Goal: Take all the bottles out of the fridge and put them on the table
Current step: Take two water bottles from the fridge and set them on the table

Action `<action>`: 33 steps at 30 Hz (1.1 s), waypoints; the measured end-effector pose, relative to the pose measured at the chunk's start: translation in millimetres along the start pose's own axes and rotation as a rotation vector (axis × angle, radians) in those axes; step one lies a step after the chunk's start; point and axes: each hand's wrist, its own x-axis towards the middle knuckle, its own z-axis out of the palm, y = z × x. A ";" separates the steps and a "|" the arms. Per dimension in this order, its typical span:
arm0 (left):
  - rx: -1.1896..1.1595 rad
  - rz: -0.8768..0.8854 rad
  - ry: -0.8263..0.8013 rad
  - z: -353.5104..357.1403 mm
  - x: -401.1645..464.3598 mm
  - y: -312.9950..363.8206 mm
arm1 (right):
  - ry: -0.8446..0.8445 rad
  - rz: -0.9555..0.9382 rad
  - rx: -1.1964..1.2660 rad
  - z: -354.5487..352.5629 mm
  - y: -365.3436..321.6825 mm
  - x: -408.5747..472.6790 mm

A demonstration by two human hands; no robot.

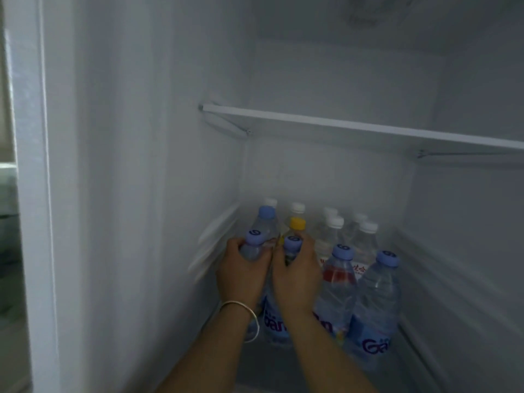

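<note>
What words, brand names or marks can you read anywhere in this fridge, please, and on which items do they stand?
"Gä", the rest cut off: blue label of the front-right clear plastic bottle with a lilac cap.
"Gän", partly hidden by the wrists: blue label of the clear bottle in the left hand.
Red characters, too blurred to read: label of the white-capped clear bottle behind.
Swirl mark, no letters legible: the lilac cap tops.
</note>
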 end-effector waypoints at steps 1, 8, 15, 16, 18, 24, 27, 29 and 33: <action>-0.024 0.016 0.008 -1.3 -1.7 -0.6 | 0.004 -0.014 0.018 -0.4 -0.5 -1.5; -0.123 0.070 -0.052 -5.0 -2.9 0.8 | -0.014 0.105 0.135 -4.7 -3.0 -1.9; -0.103 0.076 0.056 -17.8 -20.5 6.0 | -0.125 0.161 0.100 -15.9 -10.9 -13.8; -0.124 0.079 0.066 -19.0 -23.6 5.5 | -0.106 0.131 0.108 -18.8 -12.3 -17.2; -0.162 0.074 0.088 -21.3 -30.3 3.0 | -0.079 0.068 0.145 -26.0 -14.9 -23.6; -0.195 0.104 0.095 -34.7 -49.2 13.2 | -0.149 0.021 0.259 -47.8 -23.4 -29.9; -0.205 0.096 0.038 -45.7 -56.8 32.1 | -0.147 0.007 0.204 -61.1 -41.6 -31.0; -0.224 0.093 -0.004 -53.5 -64.5 46.8 | -0.147 0.019 0.170 -70.2 -51.2 -31.0; -0.192 0.059 -0.067 -74.3 -86.5 67.3 | -0.167 0.039 0.101 -97.9 -72.3 -44.8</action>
